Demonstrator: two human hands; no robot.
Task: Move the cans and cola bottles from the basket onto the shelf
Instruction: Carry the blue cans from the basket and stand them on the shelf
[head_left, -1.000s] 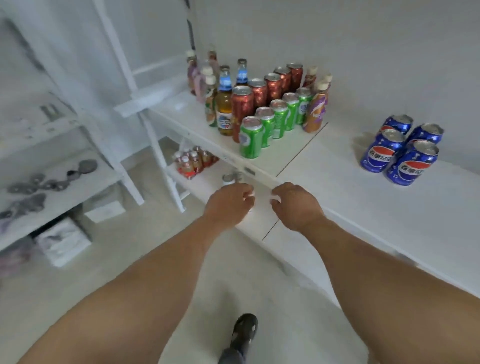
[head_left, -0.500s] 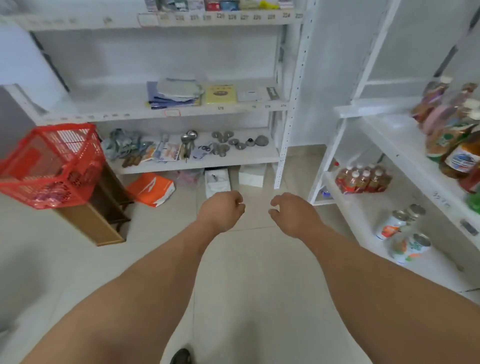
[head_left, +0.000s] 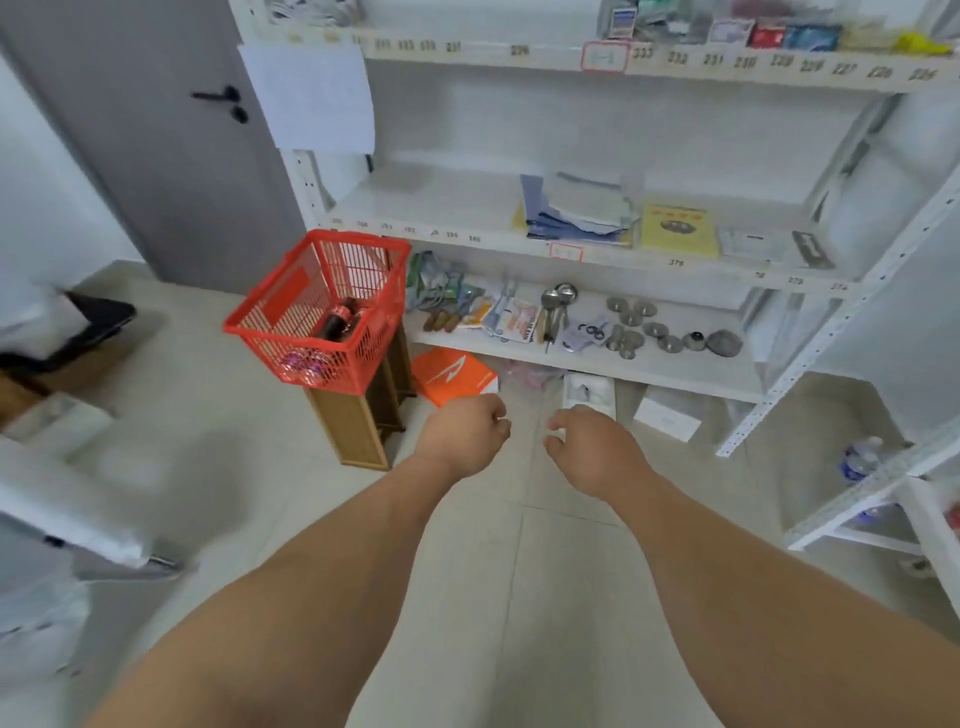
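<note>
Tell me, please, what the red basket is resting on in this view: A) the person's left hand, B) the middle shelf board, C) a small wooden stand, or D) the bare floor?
C: the red basket sits on top of a small wooden stand beside the white shelf unit, while the left hand and right hand are both empty and well clear of it.

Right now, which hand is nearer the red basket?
The left hand: it hangs empty, loosely curled, just right of the wooden stand carrying the red basket. The right hand, also empty, is farther right.
</note>
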